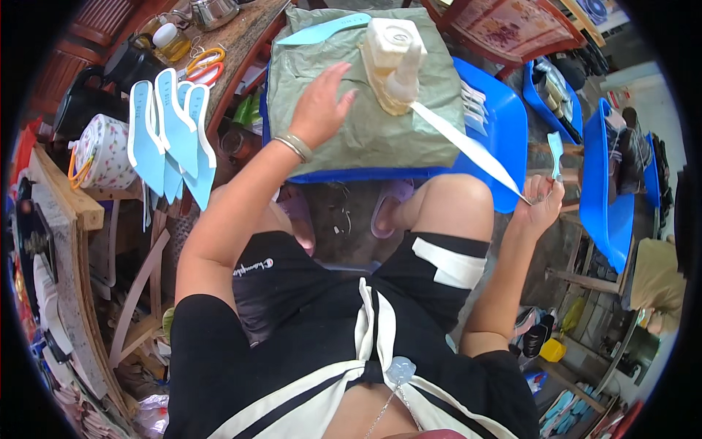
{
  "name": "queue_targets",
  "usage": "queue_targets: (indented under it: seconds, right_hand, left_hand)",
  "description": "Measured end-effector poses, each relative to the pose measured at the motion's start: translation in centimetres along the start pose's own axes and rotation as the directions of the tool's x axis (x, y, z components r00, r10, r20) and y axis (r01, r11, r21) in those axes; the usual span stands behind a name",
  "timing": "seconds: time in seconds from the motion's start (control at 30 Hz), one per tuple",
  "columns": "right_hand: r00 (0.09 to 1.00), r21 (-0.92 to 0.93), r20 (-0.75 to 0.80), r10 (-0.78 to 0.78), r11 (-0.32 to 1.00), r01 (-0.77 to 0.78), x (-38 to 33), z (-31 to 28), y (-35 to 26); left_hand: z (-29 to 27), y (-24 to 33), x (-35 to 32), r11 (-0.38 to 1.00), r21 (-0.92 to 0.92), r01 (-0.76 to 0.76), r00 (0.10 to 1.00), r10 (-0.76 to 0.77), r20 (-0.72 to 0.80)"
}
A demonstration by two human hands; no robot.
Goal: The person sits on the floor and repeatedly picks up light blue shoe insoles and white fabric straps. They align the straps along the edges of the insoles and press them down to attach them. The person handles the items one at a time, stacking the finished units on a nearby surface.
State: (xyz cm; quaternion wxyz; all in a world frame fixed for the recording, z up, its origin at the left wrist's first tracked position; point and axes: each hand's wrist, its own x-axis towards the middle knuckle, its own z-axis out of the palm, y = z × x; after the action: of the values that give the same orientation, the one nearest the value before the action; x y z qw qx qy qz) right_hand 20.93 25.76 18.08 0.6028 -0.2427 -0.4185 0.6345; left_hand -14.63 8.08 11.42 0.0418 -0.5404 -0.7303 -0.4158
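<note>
My left hand (320,108) hovers over the green cloth (314,150) with fingers apart, holding nothing. In front of it stands a yellowed white block-shaped plastic device (395,51), its lower part coated in dried residue. A long white strip (464,146) runs from its base toward my right. The far end of that strip is in my closed right hand (540,205), out beyond the cloth. A small light blue piece (556,152) sticks up from the same fist; whether it joins the strip is hidden by my fingers. A light blue cut piece (323,29) lies at the cloth's far edge.
Several light blue pieces with white edging (172,132) hang over the left table's edge, near orange-handled scissors (205,66) and a flowered container (106,150). A blue tub (504,110) with white-edged pieces stands right of the cloth. A white strip (453,263) lies on my thigh.
</note>
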Motion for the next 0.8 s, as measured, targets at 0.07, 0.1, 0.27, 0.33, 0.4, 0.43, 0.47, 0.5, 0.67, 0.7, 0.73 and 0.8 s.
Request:
queue_targets:
  seconds: [0.07,0.1,0.27,0.33,0.4,0.43,0.47,0.5,0.67,0.7,0.73,0.8]
  right_hand:
    - [0.995,-0.014,-0.102,0.0,1.0,-0.002,-1.5,-0.2,-1.2]
    - [0.989,-0.018,-0.147,0.0,1.0,-0.002,-2.1,-0.2,-1.7]
    - [0.998,-0.197,0.041,0.057,0.979,-0.048,-6.3,0.2,-4.2]
    - [0.971,-0.416,0.155,0.181,0.904,-0.102,-7.6,1.1,-6.5]
    - [0.852,-0.61,0.341,0.397,0.783,-0.12,-8.7,2.6,-8.5]
    - [0.779,-0.698,0.4,0.483,0.711,-0.082,-9.3,4.1,-9.6]
    - [0.641,-0.706,0.538,0.548,0.708,-0.013,-9.5,5.5,-10.3]
    - [0.472,-0.703,0.645,0.602,0.709,0.055,-9.5,6.9,-10.7]
    - [0.062,-0.77,0.635,0.77,0.625,0.125,-10.3,10.6,-8.4]
    - [0.105,-0.767,0.642,0.76,0.634,0.1,-10.1,10.6,-6.5]
    - [0.255,-0.702,0.706,0.66,0.7,0.133,-9.5,10.7,-4.7]
    - [0.491,-0.66,0.68,0.545,0.746,0.086,-7.5,12.0,-2.9]
  left_hand:
    - [1.1,2.5,-0.5,0.997,-0.032,-0.071,0.997,0.072,0.023]
    - [1.6,3.6,-0.4,0.993,-0.046,-0.106,0.994,0.107,0.029]
    - [0.1,10.3,2.4,0.978,-0.14,-0.156,0.979,0.134,-0.155]
    - [-3.6,15.0,2.8,0.943,-0.114,-0.313,0.937,0.287,-0.199]
    - [-8.4,19.6,2.7,0.875,0.036,-0.483,0.875,0.484,-0.017]
    - [-10.6,22.0,2.9,0.835,0.113,-0.539,0.838,0.518,0.169]
    - [-11.4,22.4,2.5,0.791,0.126,-0.599,0.781,0.54,0.314]
    - [-12.0,22.7,2.1,0.746,0.115,-0.656,0.704,0.55,0.451]
    - [-10.6,18.6,-3.5,0.899,-0.239,0.367,0.125,0.208,0.97]
    - [-10.1,16.9,-5.9,0.776,-0.233,0.586,0.148,0.18,0.972]
    - [-9.7,15.7,-7.8,0.774,-0.266,0.575,0.31,0.094,0.946]
    - [-8.7,12.6,-10.5,0.488,-0.477,0.731,0.586,-0.09,0.806]
